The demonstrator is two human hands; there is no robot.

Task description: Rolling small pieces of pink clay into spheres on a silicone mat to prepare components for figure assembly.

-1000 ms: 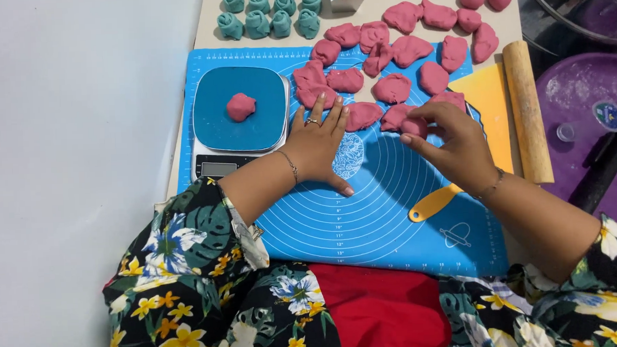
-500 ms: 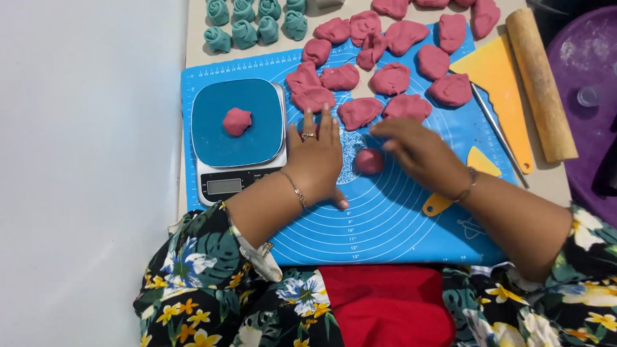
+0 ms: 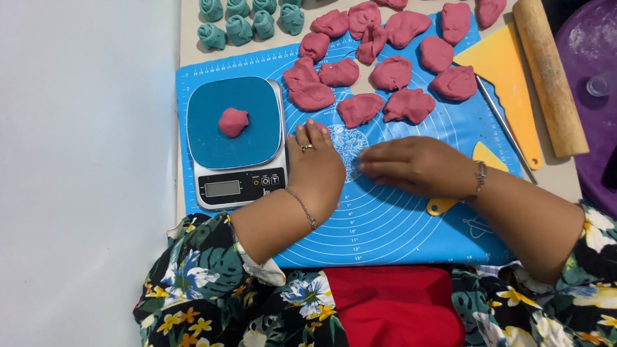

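Across the middle of the frame we see a blue baking mat (image 3: 406,225) printed with white rings and rulers, laid on a pale table (image 3: 188,54). In the right part of the frame a purple round tray (image 3: 601,40) reaches the edge, and beside it lies a wooden rolling pin (image 3: 550,76), slanted from top to bottom. Left of centre a kitchen scale (image 3: 235,138) with a blue top plate stands on the mat's left side, one small pink dough lump (image 3: 233,121) resting on it. An orange scraper (image 3: 506,71) lies just left of the rolling pin.

Both hands meet at the centre of the frame, on the mat. The left hand (image 3: 315,170), with a ring and a thin bracelet, lies palm down just right of the scale, fingers straight and close together, gripping nothing we can see. The right hand (image 3: 414,166) lies flat beside it, fingers stretched leftward, pressed down on the mat; whether dough sits beneath it we cannot tell.

Above the hands, many pink dough pieces (image 3: 387,75) are scattered over the upper mat. At the top left of the table sit small teal dough rosettes (image 3: 248,15).
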